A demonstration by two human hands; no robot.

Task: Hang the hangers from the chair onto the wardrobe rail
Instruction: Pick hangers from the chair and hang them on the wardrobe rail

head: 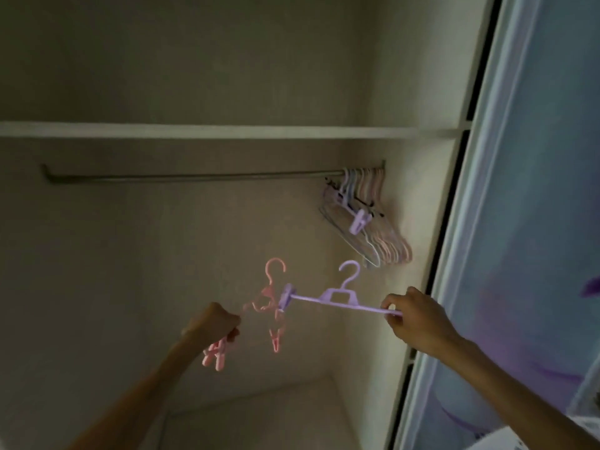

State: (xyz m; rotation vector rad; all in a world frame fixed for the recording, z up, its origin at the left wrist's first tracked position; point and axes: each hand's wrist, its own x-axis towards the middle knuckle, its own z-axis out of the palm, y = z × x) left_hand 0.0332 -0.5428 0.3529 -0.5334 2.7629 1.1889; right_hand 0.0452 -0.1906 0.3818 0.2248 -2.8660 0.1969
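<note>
So the lilac plastic clip hanger (pixel 341 295) is held out flat, well below the grey metal wardrobe rail (pixel 194 177), with its long bar running roughly left to right and dipping a bit toward the right. The right end of that bar is pinched in the fingers of the right hand (pixel 412 316), while its left clip sits up against the pink plastic clip hangers (pixel 269 303) kept in the curled left hand (pixel 217 323); whether the two are actually tangled there can't be made out, it's too blurry. The lilac hook is pointed straight up, with its opening seemingly to the left, though that's hard to call. From the hands the rail lies up and further into the wardrobe, and its long axis runs about parallel to the lilac bar, so probably only a lift is needed, plus getting the left clip free of the pink ones. The bunch of pastel hangers (pixel 367 219) already hung is crowded at the rail's right end by the side wall, above and slightly behind the right hand, which is judged the nearer one. Plenty of bare rail is seen toward its left end, under the white shelf (pixel 194 129).
</note>
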